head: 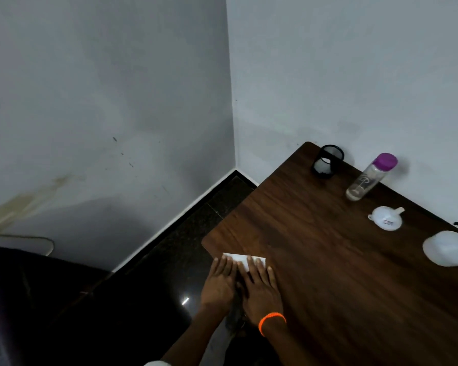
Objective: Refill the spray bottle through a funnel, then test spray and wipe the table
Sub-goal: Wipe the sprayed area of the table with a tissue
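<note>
While both hands lie flat at the table's near-left corner, fingers are straight and pressing, nothing gripped: left hand (218,282) and right hand (261,289) side by side, palms down on one white folded sheet (242,258), paper or cloth, can't tell which; thin, rectangular, crisp far edge showing past the fingertips. Right wrist carries one orange braided band (271,319). Table (341,273) is dark wood-grain, smooth, rounded corners, butted against a matte grey wall (354,75). From the hands, at about 1 o'clock: one clear bottle (365,182), cylindrical, purple cap, upright, a little liquid at the bottom; can't tell if it has a spray head. Just nearer, well apart from the hands: one white plastic funnel (386,217) lying on its side, cone mouth toward the camera, spout pointing away, small label on the rim. At 12 to 1 o'clock, far table corner: one black mesh cup (328,162), round, upright. At 2 to 3 o'clock, right frame edge: one white translucent rounded object (448,251), blurred, can't identify. Left of the table: glossy dark speckled floor (169,273) with white skirting, one black padded seat (32,294) at 9 o'clock, one pale cable (41,240) along the wall behind it. Wall there shows a yellowish stain (29,199) and a few dark specks.
</note>
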`<state>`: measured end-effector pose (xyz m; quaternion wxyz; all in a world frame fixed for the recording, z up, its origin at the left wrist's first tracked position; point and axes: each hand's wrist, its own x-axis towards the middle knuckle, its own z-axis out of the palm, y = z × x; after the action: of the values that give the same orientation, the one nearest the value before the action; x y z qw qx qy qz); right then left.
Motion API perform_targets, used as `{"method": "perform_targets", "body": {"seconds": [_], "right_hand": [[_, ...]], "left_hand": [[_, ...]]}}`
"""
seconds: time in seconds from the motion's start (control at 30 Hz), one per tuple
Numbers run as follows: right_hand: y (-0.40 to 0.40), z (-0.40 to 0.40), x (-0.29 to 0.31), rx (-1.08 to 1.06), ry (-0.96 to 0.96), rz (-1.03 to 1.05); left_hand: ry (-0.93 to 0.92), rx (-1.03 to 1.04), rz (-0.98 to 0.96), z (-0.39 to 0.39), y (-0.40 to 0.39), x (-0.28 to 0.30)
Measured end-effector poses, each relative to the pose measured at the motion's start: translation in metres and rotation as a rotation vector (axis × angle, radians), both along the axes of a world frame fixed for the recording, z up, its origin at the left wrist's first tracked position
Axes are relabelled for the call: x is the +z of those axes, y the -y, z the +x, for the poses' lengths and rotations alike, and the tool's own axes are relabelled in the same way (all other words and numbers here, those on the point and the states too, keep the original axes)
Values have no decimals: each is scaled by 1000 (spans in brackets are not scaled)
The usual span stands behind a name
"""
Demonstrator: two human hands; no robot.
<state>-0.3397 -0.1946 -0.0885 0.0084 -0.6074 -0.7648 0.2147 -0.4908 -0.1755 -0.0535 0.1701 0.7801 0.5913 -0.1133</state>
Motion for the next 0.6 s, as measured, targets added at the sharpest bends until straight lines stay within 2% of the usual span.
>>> {"method": "perform_targets", "body": {"seconds": [0.2, 0.47, 0.6], "right_hand": [[-23, 38, -4, -117, 9, 1], [-95, 72, -18, -298, 16, 18], [-139, 96, -24, -367, 26, 29]], "left_hand": [[-16, -73, -53, 43, -43, -5], [-30, -262, 41, 86, -140, -7], [44, -299, 85, 113, -190, -15]]}}
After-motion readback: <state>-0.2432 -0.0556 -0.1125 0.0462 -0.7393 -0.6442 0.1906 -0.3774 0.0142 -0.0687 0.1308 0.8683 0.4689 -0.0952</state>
